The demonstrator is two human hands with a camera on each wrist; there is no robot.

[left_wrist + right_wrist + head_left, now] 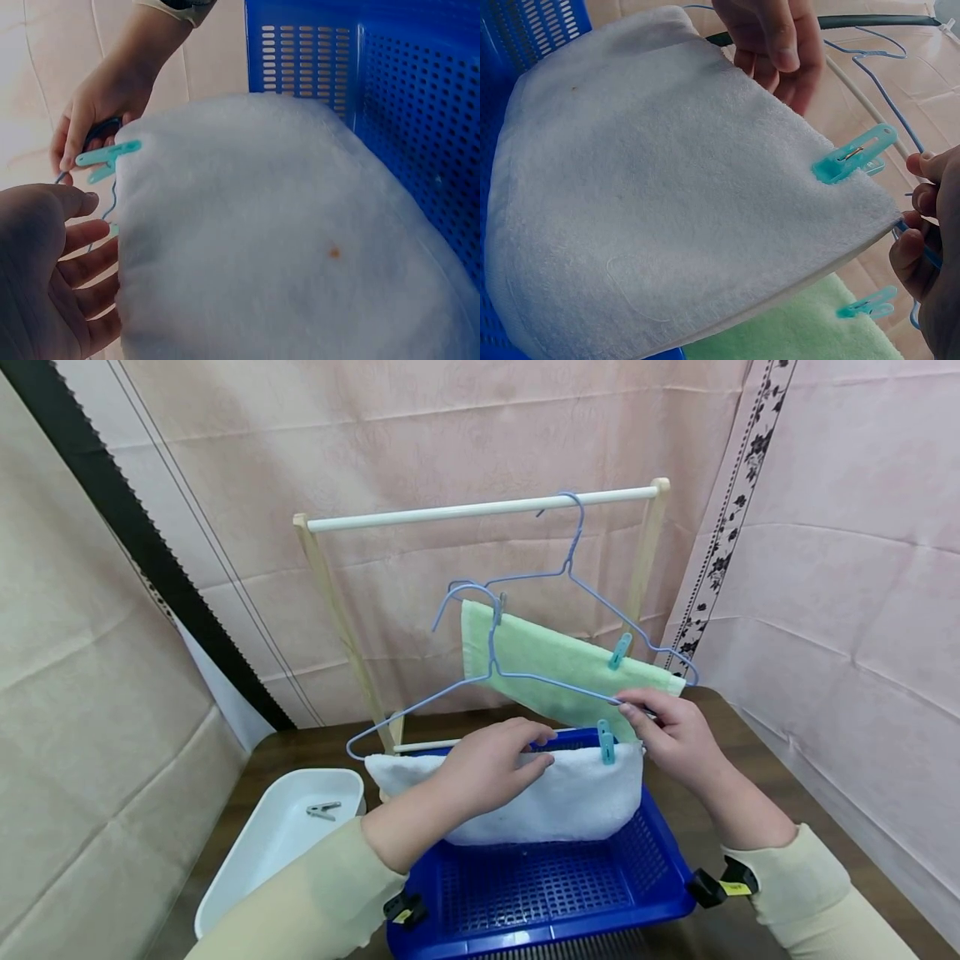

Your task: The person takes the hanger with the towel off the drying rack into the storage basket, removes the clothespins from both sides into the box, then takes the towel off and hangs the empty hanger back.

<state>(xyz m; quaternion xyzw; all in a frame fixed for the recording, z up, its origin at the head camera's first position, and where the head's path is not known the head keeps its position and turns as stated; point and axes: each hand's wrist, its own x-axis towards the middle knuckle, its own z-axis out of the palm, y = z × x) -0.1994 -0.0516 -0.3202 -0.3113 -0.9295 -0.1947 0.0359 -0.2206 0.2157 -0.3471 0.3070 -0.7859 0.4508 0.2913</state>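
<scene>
White towel (540, 810) on a blue hanger (498, 674), steadied above the blue basket (543, 933).
The right hand (678, 735), at the towel's 2 o'clock, pinches the hanger's arm, probably to keep it upright, since its hook is off the rack bar (465, 512). The left hand (487, 764) is loosely spread by the top edge, holding nothing; whether its fingertips graze the cloth, I cannot tell. A teal clip (606, 743) bites the edge at 1 o'clock, presumably against slipping. The green towel (555, 652) hangs behind at 12 o'clock; at 9 o'clock a white tray (232, 868) keeps a spare clip (322, 811) within reach.
</scene>
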